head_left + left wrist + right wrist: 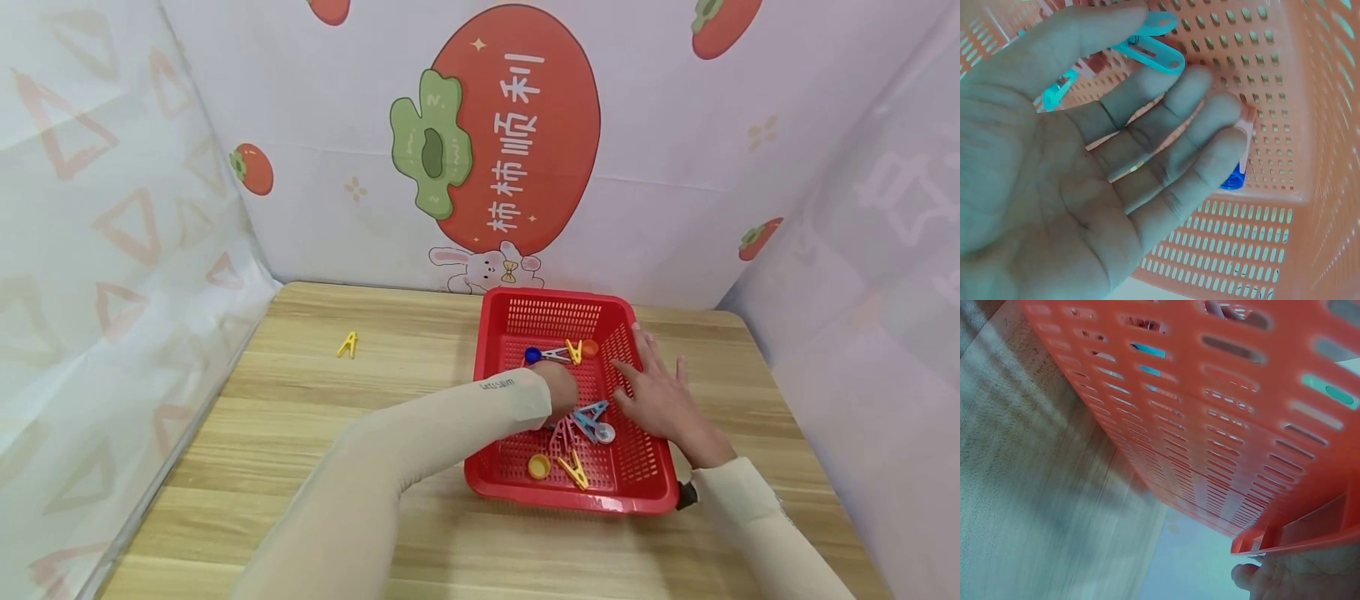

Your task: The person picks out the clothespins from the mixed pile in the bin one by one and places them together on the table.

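My left hand [561, 387] reaches down into a red plastic basket [555, 502]. In the left wrist view its thumb and index finger pinch a light blue clothespin [1169, 59], while the other fingers extend loosely. My right hand [663, 404] rests spread over the basket's right rim, with some fingertips inside. Close by the left hand lie light blue clothespins [592, 410] and a pink clothespin [562, 435], partly hidden. Farther back in the basket are a blue cap [532, 355], a grey clothespin [555, 355], a yellow clothespin [574, 352] and an orange cap [590, 348].
Toward the basket's front lie a yellow cap [538, 467], another yellow clothespin [573, 472] and a whitish cap [604, 432]. One more yellow clothespin [347, 344] sits on the wooden table [300, 467] at the left. Printed cloth [337, 233] hangs behind and at both sides.
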Available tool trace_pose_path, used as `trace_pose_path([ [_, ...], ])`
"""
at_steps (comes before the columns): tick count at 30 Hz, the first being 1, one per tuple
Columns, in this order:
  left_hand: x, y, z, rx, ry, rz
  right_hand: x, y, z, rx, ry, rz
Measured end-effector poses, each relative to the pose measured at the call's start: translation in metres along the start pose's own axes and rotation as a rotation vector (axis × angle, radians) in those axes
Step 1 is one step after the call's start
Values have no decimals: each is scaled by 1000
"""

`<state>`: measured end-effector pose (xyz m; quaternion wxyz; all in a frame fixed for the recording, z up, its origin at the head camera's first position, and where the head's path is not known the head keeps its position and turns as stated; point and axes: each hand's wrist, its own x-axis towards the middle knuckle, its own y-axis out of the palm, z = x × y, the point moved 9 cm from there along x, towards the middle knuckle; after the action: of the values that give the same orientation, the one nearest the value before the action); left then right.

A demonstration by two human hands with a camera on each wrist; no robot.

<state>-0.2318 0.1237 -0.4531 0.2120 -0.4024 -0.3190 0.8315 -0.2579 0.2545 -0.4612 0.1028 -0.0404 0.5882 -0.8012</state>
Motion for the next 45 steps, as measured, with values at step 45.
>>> trace_pose_path([
  [45, -10, 12, 73, -493, -158, -155, -1, 0, 3, -13, -7, -20],
])
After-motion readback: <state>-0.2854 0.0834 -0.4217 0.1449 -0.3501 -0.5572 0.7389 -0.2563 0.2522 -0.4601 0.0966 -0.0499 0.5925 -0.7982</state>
